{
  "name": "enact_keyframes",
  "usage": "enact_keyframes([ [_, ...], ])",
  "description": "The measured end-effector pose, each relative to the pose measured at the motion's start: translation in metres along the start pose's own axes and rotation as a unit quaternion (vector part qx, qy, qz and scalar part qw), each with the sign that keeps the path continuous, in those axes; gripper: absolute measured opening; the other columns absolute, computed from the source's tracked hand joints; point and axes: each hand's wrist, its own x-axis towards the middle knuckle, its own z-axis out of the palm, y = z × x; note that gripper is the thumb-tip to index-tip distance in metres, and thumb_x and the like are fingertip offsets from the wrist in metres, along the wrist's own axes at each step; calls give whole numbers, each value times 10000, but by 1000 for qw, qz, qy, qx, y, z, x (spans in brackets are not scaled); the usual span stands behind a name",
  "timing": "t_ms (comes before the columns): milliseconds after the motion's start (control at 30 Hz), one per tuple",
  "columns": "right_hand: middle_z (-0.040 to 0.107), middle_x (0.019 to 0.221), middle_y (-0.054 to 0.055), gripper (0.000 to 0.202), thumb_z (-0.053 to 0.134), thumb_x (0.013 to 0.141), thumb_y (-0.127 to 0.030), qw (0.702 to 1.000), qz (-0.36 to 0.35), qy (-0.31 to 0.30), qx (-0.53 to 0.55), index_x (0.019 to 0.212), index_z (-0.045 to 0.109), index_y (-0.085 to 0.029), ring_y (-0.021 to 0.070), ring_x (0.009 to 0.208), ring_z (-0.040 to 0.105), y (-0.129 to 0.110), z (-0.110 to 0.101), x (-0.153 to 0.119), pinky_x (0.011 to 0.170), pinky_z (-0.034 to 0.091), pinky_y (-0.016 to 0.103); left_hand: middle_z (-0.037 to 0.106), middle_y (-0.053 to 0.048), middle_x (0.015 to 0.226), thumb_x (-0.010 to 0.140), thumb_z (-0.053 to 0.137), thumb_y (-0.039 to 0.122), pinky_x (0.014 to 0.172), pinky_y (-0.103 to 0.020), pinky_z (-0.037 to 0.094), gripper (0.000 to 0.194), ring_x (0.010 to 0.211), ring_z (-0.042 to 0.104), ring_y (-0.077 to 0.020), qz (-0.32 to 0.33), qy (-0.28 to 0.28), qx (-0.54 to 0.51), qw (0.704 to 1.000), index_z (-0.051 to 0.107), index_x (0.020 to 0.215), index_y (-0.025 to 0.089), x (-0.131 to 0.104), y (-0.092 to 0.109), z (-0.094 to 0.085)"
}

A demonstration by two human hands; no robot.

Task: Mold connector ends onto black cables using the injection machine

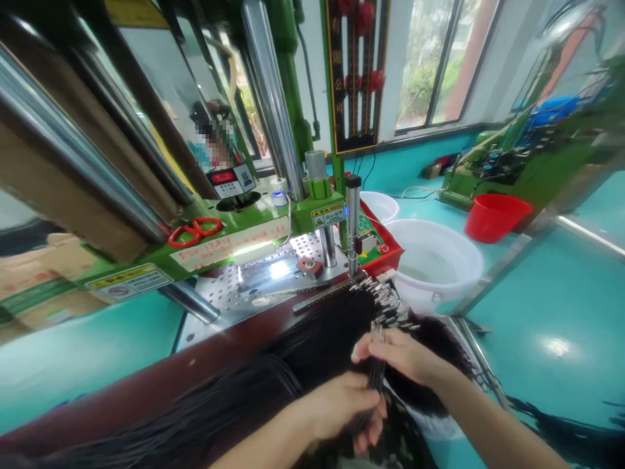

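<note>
A green machine (pixel 263 212) with steel columns stands behind the bench (pixel 190 358), whose surface is dark red. A broad pile of long black strands (pixel 303 352) lies along the bench, silvery tips massed at its right end. On the floor to the right is a wide white tub (pixel 442 284), with a smaller red bucket (pixel 493 218) beyond it. Both hands are closed on one thing: the left hand (pixel 342 400) wraps the lower part of a slim bundle of black strands (pixel 377 372), and the right hand (pixel 398 355) pinches it just below its silvery tips. The bundle stands nearly upright, in front of the pile's right end. Red scissor handles (pixel 198 228) rest against the machine's front beam
</note>
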Motion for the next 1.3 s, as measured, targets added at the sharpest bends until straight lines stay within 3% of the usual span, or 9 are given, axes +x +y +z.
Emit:
enact_keyframes([
  [100,654,941,78,236,551,803,-319,994,19,-107,-8,856,695,-139,193,905,586,15,26,4,831,437,323,592,-47,603,641,668,380,469,-223,397,336,480,544,-111,46,57,-53,996,560,772,91,-14,-29,5],
  [267,645,1008,93,343,553,806,-338,985,103,-137,10,1101,613,-172,190,830,630,22,38,32,740,495,344,489,45,503,680,621,507,396,-202,306,404,369,424,-63,175,183,-159,954,495,818,148,-20,-24,14],
  [433,485,1309,76,466,486,862,-351,987,-36,-158,-8,1313,418,-258,186,1199,437,-8,29,75,1019,295,395,388,81,443,663,622,534,346,-194,239,420,314,318,-42,174,158,-200,951,457,753,159,-11,-13,12],
  [567,526,1270,65,405,435,871,-359,907,-21,-310,-283,1238,524,-213,200,1168,467,-40,38,92,1007,311,370,429,54,458,640,606,571,362,-223,295,456,338,392,-74,210,192,-212,935,472,727,144,-1,-6,9],
  [700,526,1266,68,451,480,836,-337,862,-7,-374,-342,1261,499,-187,211,1113,512,-57,46,102,930,395,337,465,21,501,631,618,545,390,-233,315,451,395,448,-92,259,224,-234,910,508,708,115,2,8,3],
  [833,582,1195,63,419,272,921,-308,887,-28,-255,-384,1246,504,-183,184,1081,537,-53,41,139,904,415,326,408,66,478,644,643,506,378,-208,272,407,362,367,-54,301,235,-266,885,476,745,149,-12,30,-22],
  [967,618,1098,115,342,363,868,-162,749,-53,-50,-658,1126,586,-149,219,1054,538,-33,30,186,886,401,335,299,107,452,669,654,453,371,-171,174,369,355,234,-14,366,289,-313,827,430,731,165,-26,44,-54],
  [1133,623,956,181,250,440,725,-33,673,-25,-57,-737,849,644,-106,287,982,546,-15,25,213,806,399,367,311,108,445,680,630,489,366,-171,187,389,348,239,-19,361,321,-321,815,411,737,173,-17,38,-73],
  [1300,616,900,158,121,506,690,-151,684,1,-98,-723,748,608,-119,268,874,574,-25,25,218,747,398,336,302,120,433,677,609,531,348,-164,199,413,330,237,-24,342,339,-292,826,386,778,198,-9,35,-78],
])
